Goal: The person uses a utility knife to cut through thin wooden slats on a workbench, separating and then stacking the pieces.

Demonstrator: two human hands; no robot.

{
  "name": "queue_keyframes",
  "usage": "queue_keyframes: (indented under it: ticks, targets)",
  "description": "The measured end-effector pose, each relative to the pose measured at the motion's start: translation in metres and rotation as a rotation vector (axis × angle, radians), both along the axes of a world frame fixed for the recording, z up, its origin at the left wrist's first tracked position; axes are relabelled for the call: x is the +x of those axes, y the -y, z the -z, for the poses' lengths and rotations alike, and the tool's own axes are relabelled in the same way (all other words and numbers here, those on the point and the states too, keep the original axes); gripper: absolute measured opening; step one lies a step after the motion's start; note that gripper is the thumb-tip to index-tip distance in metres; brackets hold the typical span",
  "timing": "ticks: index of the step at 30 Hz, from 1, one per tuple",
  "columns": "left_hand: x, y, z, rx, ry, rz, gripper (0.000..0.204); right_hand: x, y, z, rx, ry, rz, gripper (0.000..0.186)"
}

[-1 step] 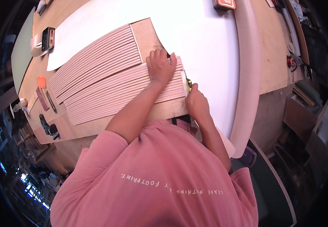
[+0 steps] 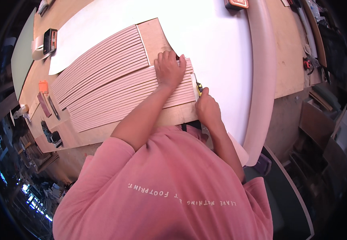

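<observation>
My left hand (image 2: 169, 72) presses on the right part of the lower slatted panel (image 2: 121, 96), its bent fingers gripping near the upper edge. My right hand (image 2: 208, 106) is closed on a yellow-and-black utility knife (image 2: 199, 87), its blade at a pale strip beside that panel's right end. A second slatted panel (image 2: 101, 56) lies above the first, next to a plain plywood piece (image 2: 153, 38). Both panels have long pink grooved strips and lie at a slight slant.
The plywood table (image 2: 289, 60) bears a white sheet (image 2: 221, 48) and a long pink roll (image 2: 261, 80). At left are a dark power tool (image 2: 51, 136), orange object (image 2: 43, 87) and black-orange case (image 2: 50, 41). A tape measure (image 2: 307, 64) lies right. Boards (image 2: 321, 124) lean below.
</observation>
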State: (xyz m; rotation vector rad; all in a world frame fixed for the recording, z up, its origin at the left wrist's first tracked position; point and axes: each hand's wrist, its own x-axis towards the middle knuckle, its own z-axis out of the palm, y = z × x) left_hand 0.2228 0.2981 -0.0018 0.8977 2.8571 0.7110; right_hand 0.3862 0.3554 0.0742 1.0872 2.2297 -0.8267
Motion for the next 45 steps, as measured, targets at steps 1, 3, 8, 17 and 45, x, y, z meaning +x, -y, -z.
queue_keyframes:
  ticks: [1, 3, 8, 17, 45]
  targets:
    - [0.001, 0.0, 0.001, 0.0, 0.009, 0.0, 0.029, 0.001, 0.001, 0.001, 0.005, -0.015, -0.004, 0.021]
    - [-0.002, 0.0, 0.002, 0.0, 0.02, 0.004, 0.029, 0.003, 0.004, 0.001, 0.009, -0.024, 0.002, 0.021]
    - [0.0, 0.0, 0.004, 0.033, -0.01, 0.003, 0.029, 0.016, 0.015, 0.005, 0.014, -0.02, 0.058, 0.025]
    - [0.0, 0.001, 0.006, 0.015, 0.004, 0.007, 0.03, 0.036, 0.035, 0.003, 0.01, -0.014, 0.074, 0.025]
    - [-0.007, 0.074, -0.007, 0.177, 0.012, 0.375, 0.048, 0.123, 0.124, -0.034, 0.014, -0.222, 0.285, 0.041]
